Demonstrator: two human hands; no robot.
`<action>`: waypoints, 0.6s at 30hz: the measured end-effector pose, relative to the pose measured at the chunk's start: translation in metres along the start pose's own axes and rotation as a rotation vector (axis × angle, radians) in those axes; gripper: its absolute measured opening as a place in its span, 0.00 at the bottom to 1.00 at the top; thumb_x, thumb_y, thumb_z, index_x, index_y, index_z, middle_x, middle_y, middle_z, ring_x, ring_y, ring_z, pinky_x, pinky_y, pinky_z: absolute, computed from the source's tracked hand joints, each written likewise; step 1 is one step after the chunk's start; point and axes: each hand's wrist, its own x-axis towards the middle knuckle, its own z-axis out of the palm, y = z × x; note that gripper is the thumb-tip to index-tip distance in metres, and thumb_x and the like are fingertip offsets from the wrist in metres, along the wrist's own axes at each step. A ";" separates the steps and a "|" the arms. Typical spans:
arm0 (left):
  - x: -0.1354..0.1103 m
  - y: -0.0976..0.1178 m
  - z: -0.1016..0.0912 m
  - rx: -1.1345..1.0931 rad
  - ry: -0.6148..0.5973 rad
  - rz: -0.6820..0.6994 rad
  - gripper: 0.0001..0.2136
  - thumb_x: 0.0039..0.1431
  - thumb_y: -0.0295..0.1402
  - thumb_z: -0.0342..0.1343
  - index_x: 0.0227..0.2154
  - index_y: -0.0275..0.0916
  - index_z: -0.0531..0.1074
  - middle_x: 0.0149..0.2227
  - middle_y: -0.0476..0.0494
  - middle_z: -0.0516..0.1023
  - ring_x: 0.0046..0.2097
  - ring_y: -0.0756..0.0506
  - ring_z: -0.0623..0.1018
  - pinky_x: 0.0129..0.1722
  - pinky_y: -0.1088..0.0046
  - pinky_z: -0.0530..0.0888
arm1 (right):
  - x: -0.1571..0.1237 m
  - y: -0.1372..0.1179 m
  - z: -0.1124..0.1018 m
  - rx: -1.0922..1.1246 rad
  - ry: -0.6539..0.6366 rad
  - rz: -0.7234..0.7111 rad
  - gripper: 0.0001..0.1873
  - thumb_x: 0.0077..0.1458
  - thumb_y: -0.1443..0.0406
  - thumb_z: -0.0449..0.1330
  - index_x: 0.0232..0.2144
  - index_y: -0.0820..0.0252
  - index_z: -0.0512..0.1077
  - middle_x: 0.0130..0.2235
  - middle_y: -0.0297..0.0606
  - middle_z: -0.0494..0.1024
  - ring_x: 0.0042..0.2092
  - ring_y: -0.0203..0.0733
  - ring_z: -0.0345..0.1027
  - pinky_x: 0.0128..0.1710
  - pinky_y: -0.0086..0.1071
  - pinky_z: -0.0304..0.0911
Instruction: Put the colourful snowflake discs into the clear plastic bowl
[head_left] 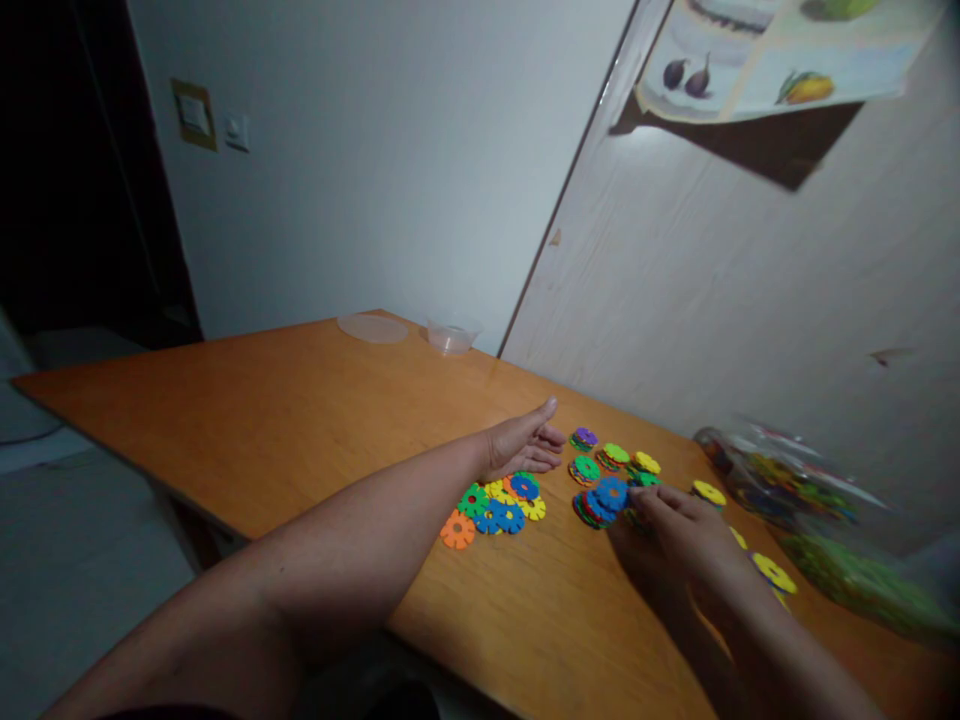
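Note:
My left hand point(527, 440) is open, fingers stretched out and thumb raised, just above a loose spread of flower-shaped plastic discs point(491, 515) in orange, green, yellow and blue. Between the thumb and fingers of my right hand point(679, 520) is the edge of a blue flower disc point(612, 493), tilted over a stack of discs point(589, 510). Behind it stand more small stacks, one topped with green point(583, 469), one with purple point(583, 437) and one with yellow-green point(615, 455). My right hand partly hides the stacks around it.
Clear plastic bags of colourful pieces point(802, 480) and green pieces point(862, 580) lie along the wall at right. Yellow discs point(772, 573) sit beyond my right wrist. A clear bowl point(450, 335) and a flat translucent lid point(373, 328) rest at the far corner of the wooden table point(225, 430).

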 end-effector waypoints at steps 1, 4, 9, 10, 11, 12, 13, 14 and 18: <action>0.000 0.000 0.000 0.001 0.003 0.002 0.35 0.50 0.65 0.46 0.39 0.33 0.71 0.50 0.31 0.72 0.53 0.37 0.73 0.55 0.62 0.68 | -0.001 0.001 0.002 -0.002 -0.010 0.009 0.16 0.52 0.53 0.55 0.23 0.58 0.70 0.22 0.33 0.70 0.26 0.39 0.63 0.25 0.30 0.55; 0.001 -0.001 -0.001 0.002 0.008 0.006 0.35 0.51 0.65 0.46 0.39 0.33 0.71 0.49 0.30 0.72 0.53 0.37 0.73 0.55 0.61 0.68 | -0.002 0.000 0.004 -0.065 -0.005 0.002 0.16 0.51 0.53 0.55 0.22 0.59 0.71 0.21 0.33 0.71 0.25 0.39 0.63 0.24 0.30 0.55; 0.001 0.000 -0.001 0.002 0.005 0.000 0.35 0.51 0.65 0.46 0.39 0.33 0.71 0.50 0.30 0.71 0.53 0.37 0.73 0.55 0.62 0.68 | -0.003 -0.018 0.005 -0.326 0.081 -0.149 0.14 0.52 0.55 0.54 0.25 0.56 0.73 0.22 0.35 0.72 0.25 0.40 0.64 0.24 0.31 0.54; 0.000 0.000 0.000 0.001 0.005 0.000 0.35 0.50 0.65 0.46 0.40 0.33 0.71 0.50 0.30 0.71 0.53 0.37 0.73 0.54 0.62 0.68 | -0.005 -0.025 0.008 -0.384 0.084 -0.231 0.14 0.53 0.55 0.54 0.26 0.56 0.74 0.25 0.36 0.74 0.28 0.41 0.65 0.26 0.31 0.56; 0.000 0.000 0.000 -0.001 0.006 0.000 0.35 0.50 0.65 0.46 0.40 0.33 0.71 0.50 0.30 0.71 0.52 0.37 0.73 0.54 0.62 0.68 | -0.007 -0.032 0.012 -0.440 0.075 -0.322 0.14 0.54 0.56 0.54 0.28 0.56 0.74 0.28 0.38 0.75 0.32 0.43 0.67 0.30 0.32 0.57; 0.000 0.000 0.000 -0.004 0.004 0.002 0.36 0.50 0.65 0.46 0.40 0.33 0.70 0.50 0.30 0.71 0.52 0.38 0.73 0.54 0.62 0.68 | -0.010 -0.040 0.017 -0.493 0.056 -0.415 0.14 0.55 0.56 0.53 0.30 0.55 0.75 0.31 0.39 0.76 0.36 0.44 0.67 0.33 0.33 0.58; 0.000 0.000 0.000 -0.007 0.002 0.005 0.35 0.50 0.65 0.46 0.40 0.33 0.70 0.50 0.31 0.71 0.52 0.38 0.73 0.54 0.61 0.68 | -0.012 -0.048 0.023 -0.545 0.032 -0.498 0.14 0.56 0.57 0.53 0.32 0.55 0.76 0.34 0.40 0.75 0.39 0.45 0.67 0.36 0.34 0.58; 0.000 0.000 0.000 -0.008 0.000 0.007 0.35 0.50 0.65 0.46 0.40 0.33 0.70 0.49 0.31 0.71 0.51 0.38 0.73 0.54 0.62 0.68 | -0.015 -0.055 0.029 -0.595 -0.006 -0.560 0.14 0.58 0.57 0.53 0.34 0.54 0.76 0.35 0.40 0.75 0.40 0.45 0.66 0.37 0.35 0.58; 0.000 -0.001 -0.001 0.003 -0.004 0.008 0.36 0.49 0.66 0.46 0.40 0.33 0.70 0.48 0.33 0.71 0.51 0.40 0.72 0.54 0.63 0.67 | -0.018 -0.075 0.051 -0.782 -0.135 -0.718 0.12 0.58 0.59 0.54 0.38 0.53 0.76 0.38 0.40 0.75 0.41 0.46 0.63 0.39 0.36 0.56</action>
